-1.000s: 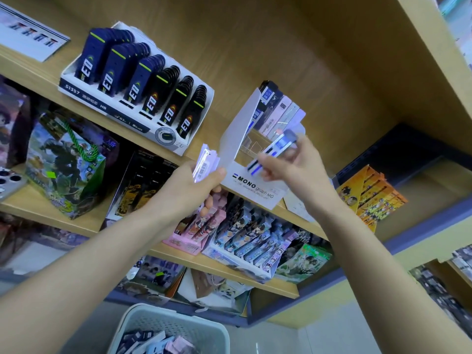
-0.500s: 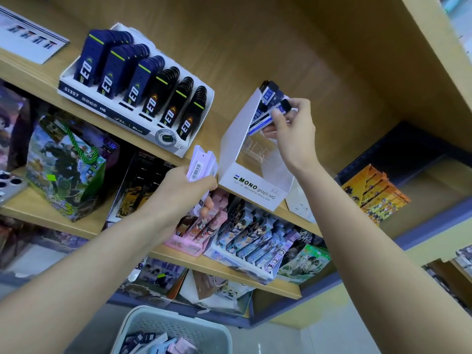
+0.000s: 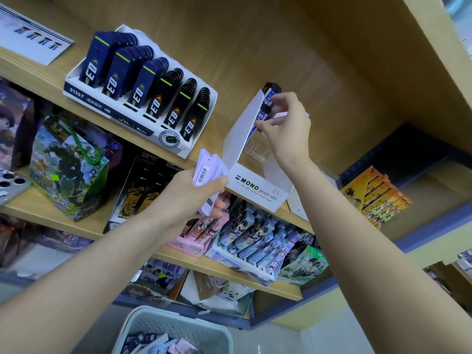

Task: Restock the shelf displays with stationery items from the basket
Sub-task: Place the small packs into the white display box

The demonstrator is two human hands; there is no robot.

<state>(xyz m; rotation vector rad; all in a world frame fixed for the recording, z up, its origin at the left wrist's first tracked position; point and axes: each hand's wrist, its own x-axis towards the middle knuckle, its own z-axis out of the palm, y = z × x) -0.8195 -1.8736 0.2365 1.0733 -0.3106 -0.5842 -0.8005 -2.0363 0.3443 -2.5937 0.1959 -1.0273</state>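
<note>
Lead case (image 3: 270, 91) now reaches MONO box (image 3: 255, 186), nearly stocked; right hand (image 3: 286, 123) grip pinches it, left hand (image 3: 189, 198) grip clamps spares (image 3: 204, 171).

Wood shelf unit (image 3: 319, 47) seen from below, w/ light-brown back panel (image 3: 229, 34), two sloping shelf boards (image 3: 38, 80) & thick side panel (image 3: 429, 60) at right; beyond it a grey-blue metal rack frame (image 3: 434, 224), yellowish wall strip (image 3: 319, 310), pale glossy floor (image 3: 332, 338); soft even light.
</note>
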